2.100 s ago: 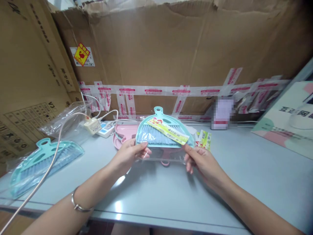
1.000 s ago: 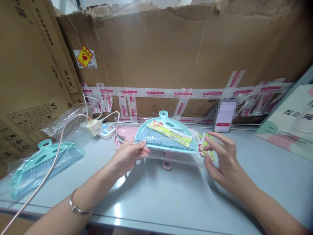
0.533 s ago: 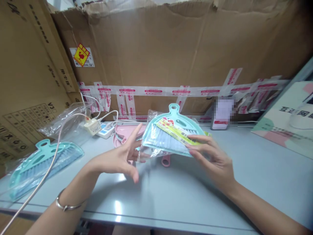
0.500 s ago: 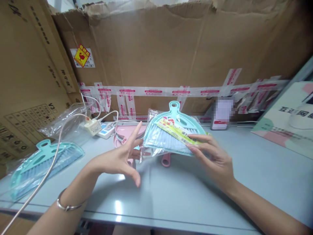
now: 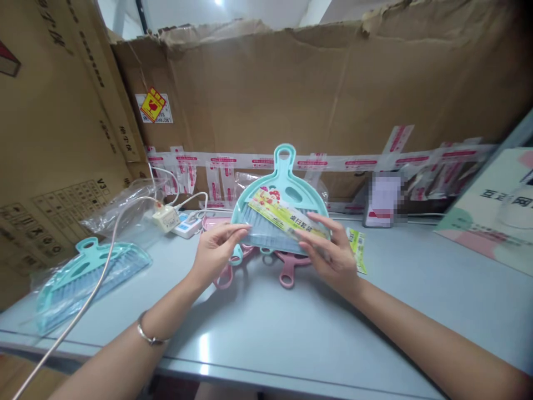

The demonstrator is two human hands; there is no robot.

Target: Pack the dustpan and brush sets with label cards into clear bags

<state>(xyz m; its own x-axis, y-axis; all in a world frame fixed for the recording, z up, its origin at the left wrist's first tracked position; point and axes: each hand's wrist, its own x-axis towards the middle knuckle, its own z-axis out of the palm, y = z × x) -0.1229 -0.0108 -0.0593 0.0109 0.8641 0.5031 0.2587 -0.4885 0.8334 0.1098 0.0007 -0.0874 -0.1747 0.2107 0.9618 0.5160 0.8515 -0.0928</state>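
A turquoise dustpan and brush set (image 5: 261, 225) in a clear bag is held up over the table, handle upward. A green and yellow label with mushrooms (image 5: 287, 215) lies slantwise across its front. My left hand (image 5: 219, 247) pinches the set's lower left corner, thumb against fingers. At the lower right my right hand (image 5: 335, 250) grips the set, its fingers over the label's end. Behind and below it are pink dustpans (image 5: 287, 272), partly hidden, with a small turquoise handle (image 5: 236, 255) among them.
Another bagged turquoise dustpan set (image 5: 94, 278) lies at left under a white cable (image 5: 102, 272). A power strip (image 5: 187, 226) with a plug (image 5: 165, 218) stands near crumpled plastic (image 5: 120, 214). A green label (image 5: 358, 250), a phone (image 5: 381, 203) and a large carton (image 5: 266, 100) are farther back.
My left hand was spread beside the set and has closed on its left corner. The set has been raised and moved left, and the green label behind it now shows.
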